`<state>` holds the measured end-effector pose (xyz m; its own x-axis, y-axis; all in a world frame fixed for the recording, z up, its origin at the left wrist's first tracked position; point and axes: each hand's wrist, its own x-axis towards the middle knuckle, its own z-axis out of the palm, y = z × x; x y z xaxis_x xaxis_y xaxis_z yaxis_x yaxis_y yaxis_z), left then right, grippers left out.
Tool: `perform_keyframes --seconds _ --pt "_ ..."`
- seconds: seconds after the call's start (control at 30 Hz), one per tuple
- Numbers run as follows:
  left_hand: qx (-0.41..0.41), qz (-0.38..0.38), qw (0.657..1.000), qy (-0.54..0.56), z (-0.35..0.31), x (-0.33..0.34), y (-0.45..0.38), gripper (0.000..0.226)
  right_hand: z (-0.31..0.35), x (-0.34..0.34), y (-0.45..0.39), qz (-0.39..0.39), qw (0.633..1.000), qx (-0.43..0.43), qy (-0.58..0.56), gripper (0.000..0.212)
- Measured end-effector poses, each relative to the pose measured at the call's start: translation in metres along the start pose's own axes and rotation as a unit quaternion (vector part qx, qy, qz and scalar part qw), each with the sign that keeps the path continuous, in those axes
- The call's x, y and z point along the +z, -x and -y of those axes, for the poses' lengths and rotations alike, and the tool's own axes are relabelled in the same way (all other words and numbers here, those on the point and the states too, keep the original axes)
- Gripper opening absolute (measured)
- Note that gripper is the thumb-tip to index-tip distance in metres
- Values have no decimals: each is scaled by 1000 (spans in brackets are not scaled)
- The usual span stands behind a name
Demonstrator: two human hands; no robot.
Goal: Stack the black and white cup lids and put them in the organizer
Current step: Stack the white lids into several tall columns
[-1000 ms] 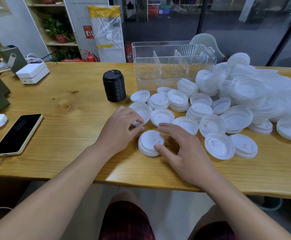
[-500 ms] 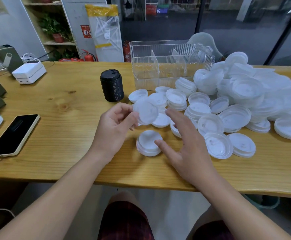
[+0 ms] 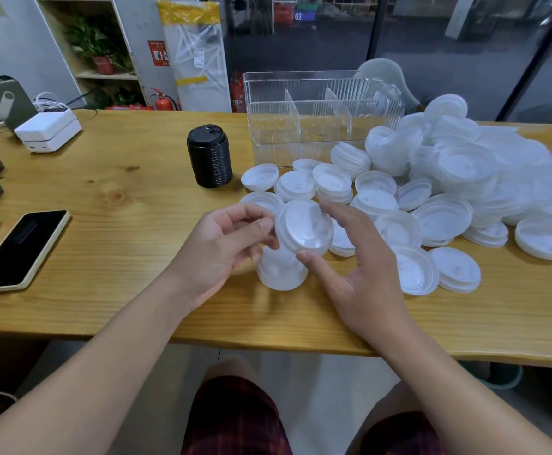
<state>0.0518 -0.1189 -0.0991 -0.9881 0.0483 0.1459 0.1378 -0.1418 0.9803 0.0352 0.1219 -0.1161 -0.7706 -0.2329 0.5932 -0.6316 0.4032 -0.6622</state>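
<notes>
Head view: left hand (image 3: pixel 222 244) and right hand (image 3: pixel 356 267) pinch translucent white lid (image 3: pixel 304 229), tilted.

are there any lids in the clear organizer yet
No, the clear organizer shows only bare dividers, while the white lids lie on the table and the black stack stands beside it.
</notes>
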Motion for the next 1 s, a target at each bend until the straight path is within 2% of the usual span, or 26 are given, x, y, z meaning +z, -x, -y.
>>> perform_keyframes --seconds 0.07,0.13,0.23,0.33,0.5,0.7,1.0 --pt "82 -66 977 -185 0 -10 -4 12 -1 0 0 -4 999 31 -6 60" --pt "127 -111 920 -354 6 -23 -8 16 -2 2 0 30 998 54 3 59" --pt "151 -90 848 -500 20 -35 -11 23 0 8 2 88 993 44 62 62" --pt "141 -67 835 -528 32 -38 -15 27 2 12 1 117 987 33 102 62" --pt "142 -54 823 -548 34 -35 -19 19 -1 16 -1 140 978 4 151 61" --pt "138 -51 818 -557 34 -34 -19 9 0 12 0 113 984 5 139 60" --pt "147 -51 818 -554 33 -34 -18 4 1 11 1 121 985 -12 121 58"
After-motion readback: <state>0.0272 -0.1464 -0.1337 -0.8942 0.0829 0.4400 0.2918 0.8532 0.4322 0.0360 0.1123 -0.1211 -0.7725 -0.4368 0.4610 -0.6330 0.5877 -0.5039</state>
